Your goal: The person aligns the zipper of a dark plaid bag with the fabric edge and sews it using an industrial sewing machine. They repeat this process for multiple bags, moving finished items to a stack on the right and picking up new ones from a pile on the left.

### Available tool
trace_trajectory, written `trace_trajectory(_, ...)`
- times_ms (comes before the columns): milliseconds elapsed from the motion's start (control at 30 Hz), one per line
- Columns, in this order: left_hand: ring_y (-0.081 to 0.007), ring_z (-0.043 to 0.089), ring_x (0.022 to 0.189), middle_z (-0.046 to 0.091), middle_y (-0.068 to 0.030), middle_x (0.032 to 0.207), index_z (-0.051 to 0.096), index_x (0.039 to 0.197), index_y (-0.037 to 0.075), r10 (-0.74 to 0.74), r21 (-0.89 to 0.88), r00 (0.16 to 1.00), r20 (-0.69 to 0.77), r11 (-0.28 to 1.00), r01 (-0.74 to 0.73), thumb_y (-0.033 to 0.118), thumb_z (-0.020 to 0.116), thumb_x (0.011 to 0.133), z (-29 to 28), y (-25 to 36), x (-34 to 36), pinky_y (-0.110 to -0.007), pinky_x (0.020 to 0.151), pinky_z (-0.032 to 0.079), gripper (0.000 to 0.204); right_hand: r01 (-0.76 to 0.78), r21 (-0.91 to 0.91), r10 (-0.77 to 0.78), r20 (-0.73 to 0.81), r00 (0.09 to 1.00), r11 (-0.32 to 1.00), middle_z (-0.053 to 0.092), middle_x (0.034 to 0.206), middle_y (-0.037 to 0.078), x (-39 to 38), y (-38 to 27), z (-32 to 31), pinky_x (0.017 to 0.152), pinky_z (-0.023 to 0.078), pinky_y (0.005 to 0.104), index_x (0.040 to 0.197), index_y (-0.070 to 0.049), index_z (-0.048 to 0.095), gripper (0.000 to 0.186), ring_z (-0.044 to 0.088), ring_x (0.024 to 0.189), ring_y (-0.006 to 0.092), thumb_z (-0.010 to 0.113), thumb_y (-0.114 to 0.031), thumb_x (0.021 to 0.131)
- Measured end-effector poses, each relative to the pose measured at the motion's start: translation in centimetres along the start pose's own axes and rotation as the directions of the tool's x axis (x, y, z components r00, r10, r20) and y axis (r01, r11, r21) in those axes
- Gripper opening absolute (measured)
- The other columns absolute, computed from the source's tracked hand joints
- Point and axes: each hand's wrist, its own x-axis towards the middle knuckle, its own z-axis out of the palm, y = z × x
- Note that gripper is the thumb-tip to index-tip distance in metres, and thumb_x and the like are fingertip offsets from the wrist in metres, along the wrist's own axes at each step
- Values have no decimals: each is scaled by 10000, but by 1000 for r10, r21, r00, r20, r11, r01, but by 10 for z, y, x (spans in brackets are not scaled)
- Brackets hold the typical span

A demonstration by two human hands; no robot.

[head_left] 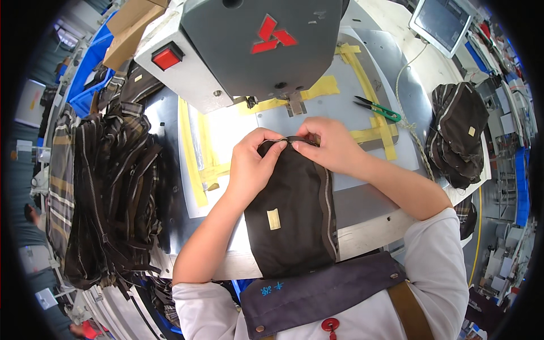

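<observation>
Both my hands pinch the top edge of a dark brown fabric piece, which has a metal zipper along its right side and a small pale yellow tag. My left hand and my right hand meet at a narrow dark strip on that edge, just below the needle area of a grey and white sewing machine. The fabric hangs toward me over the table's front edge. Green-handled thread snips lie on the yellow-taped work surface, to the right above my right hand.
Piles of zippered dark and plaid pieces lie left and right. Blue bins and a cardboard box are at upper left, a screen at upper right. A cord runs down the right. A person's hand shows far left.
</observation>
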Motion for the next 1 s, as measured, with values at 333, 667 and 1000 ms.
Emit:
trace_trajectory(333, -55, 549, 732, 641, -1, 771, 647, 901, -5, -102, -15, 993, 52, 995, 103, 106, 704, 849, 7, 10, 21, -228, 669, 456, 135, 34, 32, -31, -101, 994, 999, 648, 845, 105, 8, 16, -24, 680, 496, 341, 875, -5, 686, 199, 638, 747, 231, 712, -194, 821)
trace_trajectory(667, -303, 625, 708, 685, -109, 780, 668, 831, 13, 109, 406, 994, -6, 909, -97, 153, 718, 759, 22, -3, 48, -389, 708, 489, 165, -178, -155, 176, -27, 984, 972, 666, 847, 114, 34, 10, -33, 712, 499, 383, 907, -53, 615, 190, 648, 813, 280, 649, -156, 751)
trace_trajectory(1000, -220, 656, 772, 697, -103, 817, 669, 866, 6, -164, 345, 985, 57, 929, 135, 191, 698, 777, 13, 8, 65, -316, 747, 487, 208, -202, -287, 227, 56, 972, 936, 670, 871, 107, 67, 8, -38, 722, 498, 388, 912, -79, 625, 201, 650, 846, 282, 639, -161, 729)
